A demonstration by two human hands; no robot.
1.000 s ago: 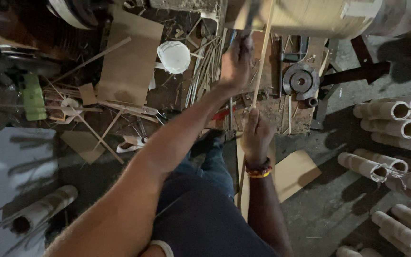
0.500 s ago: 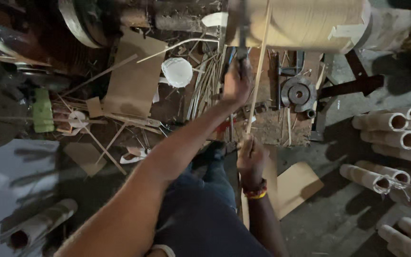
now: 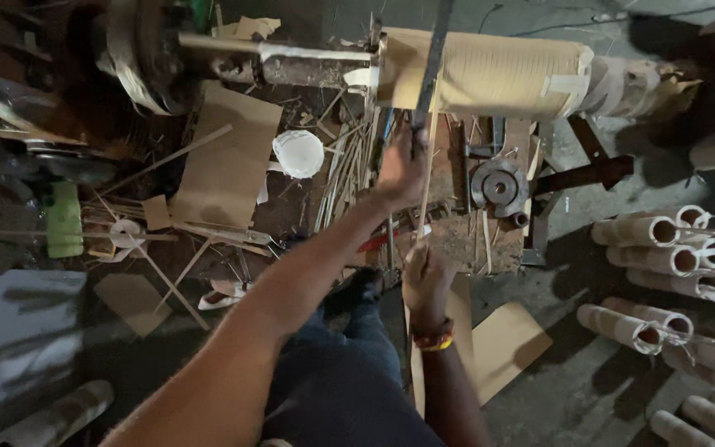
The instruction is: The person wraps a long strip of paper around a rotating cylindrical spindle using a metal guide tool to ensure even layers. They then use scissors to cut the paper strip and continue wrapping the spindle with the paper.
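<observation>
Hands, two, grasp one thin stick [image 3: 425, 186].

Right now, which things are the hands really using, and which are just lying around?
In use:
- left hand gripping the dark flat metal blade
- right hand holding the thin pale bamboo strip
- big tan wound roll on the machine shaft, right behind the blade

Lying about:
- white round lid
- brown cardboard sheet
- green rectangular block
- pale cardboard tubes
- grey metal pulley wheel
</observation>
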